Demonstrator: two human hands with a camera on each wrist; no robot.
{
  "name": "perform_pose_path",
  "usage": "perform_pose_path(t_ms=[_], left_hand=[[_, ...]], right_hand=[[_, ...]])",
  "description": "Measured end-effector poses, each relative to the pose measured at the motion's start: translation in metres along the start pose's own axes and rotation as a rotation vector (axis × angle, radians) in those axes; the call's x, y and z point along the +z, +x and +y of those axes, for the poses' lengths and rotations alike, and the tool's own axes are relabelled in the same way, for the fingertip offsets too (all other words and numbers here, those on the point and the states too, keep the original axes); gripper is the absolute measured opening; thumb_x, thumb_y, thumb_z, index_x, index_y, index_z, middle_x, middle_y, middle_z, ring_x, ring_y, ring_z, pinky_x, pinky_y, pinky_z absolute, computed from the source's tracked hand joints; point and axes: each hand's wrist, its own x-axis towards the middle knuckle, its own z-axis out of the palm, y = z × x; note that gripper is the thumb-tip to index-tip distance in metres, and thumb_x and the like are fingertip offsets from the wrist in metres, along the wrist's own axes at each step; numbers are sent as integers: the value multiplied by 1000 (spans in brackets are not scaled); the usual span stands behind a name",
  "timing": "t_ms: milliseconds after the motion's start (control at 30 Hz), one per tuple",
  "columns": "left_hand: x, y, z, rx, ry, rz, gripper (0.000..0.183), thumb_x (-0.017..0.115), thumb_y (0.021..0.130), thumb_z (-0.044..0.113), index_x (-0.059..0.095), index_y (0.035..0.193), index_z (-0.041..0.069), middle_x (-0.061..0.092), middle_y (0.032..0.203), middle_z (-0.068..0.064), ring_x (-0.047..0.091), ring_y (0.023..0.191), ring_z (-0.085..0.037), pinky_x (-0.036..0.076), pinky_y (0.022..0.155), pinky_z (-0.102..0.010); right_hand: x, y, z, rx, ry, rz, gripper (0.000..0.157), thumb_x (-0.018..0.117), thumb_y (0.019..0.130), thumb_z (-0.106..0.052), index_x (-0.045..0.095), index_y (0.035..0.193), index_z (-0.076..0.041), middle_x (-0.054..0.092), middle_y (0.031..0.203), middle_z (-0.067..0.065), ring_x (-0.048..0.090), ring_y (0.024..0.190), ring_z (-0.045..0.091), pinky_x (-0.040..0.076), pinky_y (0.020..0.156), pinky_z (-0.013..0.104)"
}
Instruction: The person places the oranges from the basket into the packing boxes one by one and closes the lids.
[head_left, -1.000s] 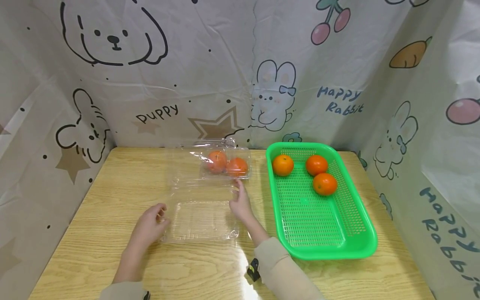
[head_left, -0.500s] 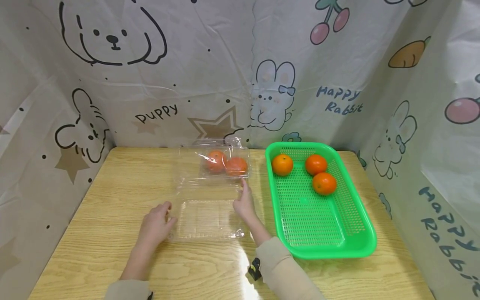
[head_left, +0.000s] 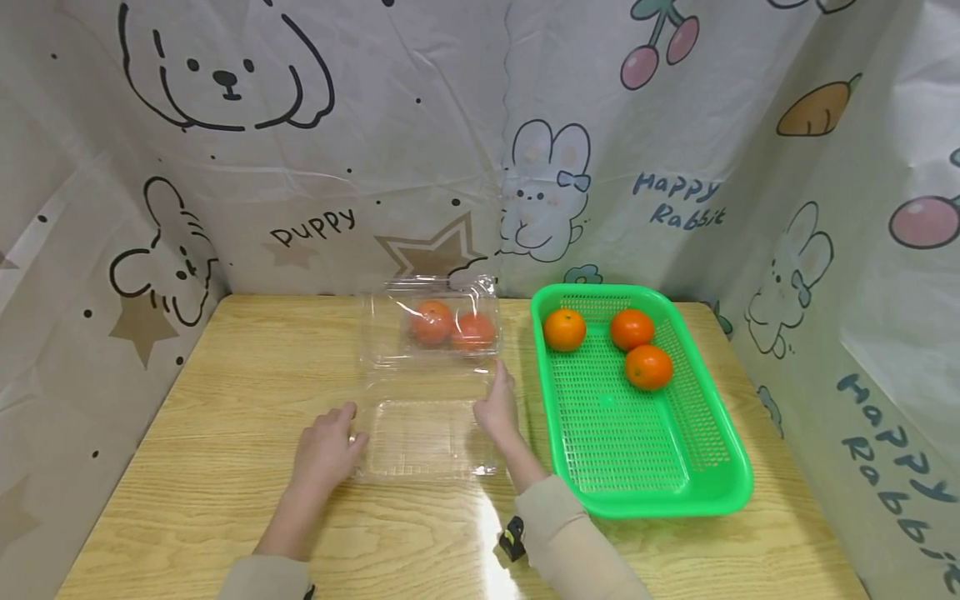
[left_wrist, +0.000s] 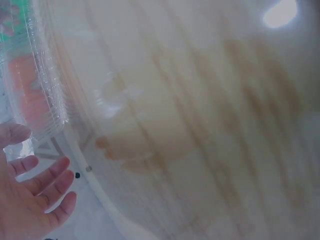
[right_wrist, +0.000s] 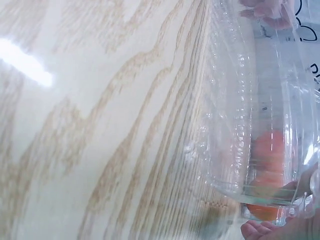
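Our left hand [head_left: 326,446] has loosely spread fingers, our right hand [head_left: 498,408] an extended forefinger; neither visibly grips. Between them sits the clear box [head_left: 431,440], probably light, flexible, slippery; we'd best hold both side rims gently.

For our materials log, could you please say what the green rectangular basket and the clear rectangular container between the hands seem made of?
Green rectangular basket: probably moulded plastic, softly glossy, floor evenly perforated.
Clear rectangular container: likely thin, glossy plastic; the tabletop shows through, edges glint.
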Motion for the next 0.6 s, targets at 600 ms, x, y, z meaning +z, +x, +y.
perform_pose_path(t_ms=[600], left_hand=[[5,2,17,-22,38,-9,44,52,86,27,45,120,0,56,106,-23,51,98,-40,40,78,-53]], right_hand=[[-7,-1,-3,96,-153,29,92,55,67,15,16,146,-12,26,144,21,42,117,42,48,73,40]])
